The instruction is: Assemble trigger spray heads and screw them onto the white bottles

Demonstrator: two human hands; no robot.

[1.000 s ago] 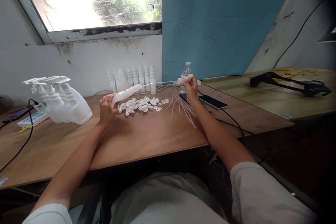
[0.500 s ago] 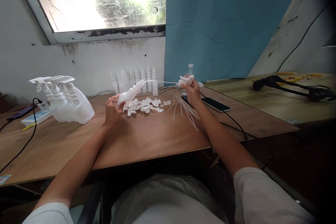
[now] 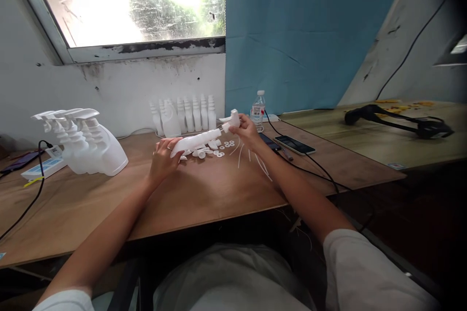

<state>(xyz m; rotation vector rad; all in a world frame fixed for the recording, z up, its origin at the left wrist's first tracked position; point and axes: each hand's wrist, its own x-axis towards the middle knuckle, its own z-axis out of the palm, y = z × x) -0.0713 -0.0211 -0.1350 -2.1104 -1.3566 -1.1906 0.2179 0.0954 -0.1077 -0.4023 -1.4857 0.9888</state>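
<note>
My left hand (image 3: pixel 165 154) is closed round the lower part of a white plastic bottle (image 3: pixel 195 143), tilted nearly flat with its neck pointing right. In my right hand (image 3: pixel 248 132) is a white spray trigger head (image 3: pixel 232 120), held just beyond the bottle's mouth. The thin tube seen on the head earlier does not show now; it may be inside the bottle. Below the bottle lie loose white spray head parts (image 3: pixel 200 152) and several small white rings (image 3: pixel 228 144). Thin white tubes (image 3: pixel 263 167) lie on the table beneath my right forearm.
Several white bottles (image 3: pixel 197 114) stand along the wall. At left, bottles with spray heads (image 3: pixel 104 148) stand beside a power strip (image 3: pixel 43 167). A clear water bottle (image 3: pixel 258 109), a phone (image 3: pixel 294 145) and black cables are at right. A black frame-like object (image 3: pixel 397 121) rests on the farther table.
The spray head in my right hand has moved left, close to the bottle's mouth. My left hand has tipped the bottle flatter. The tube between them is out of sight.
</note>
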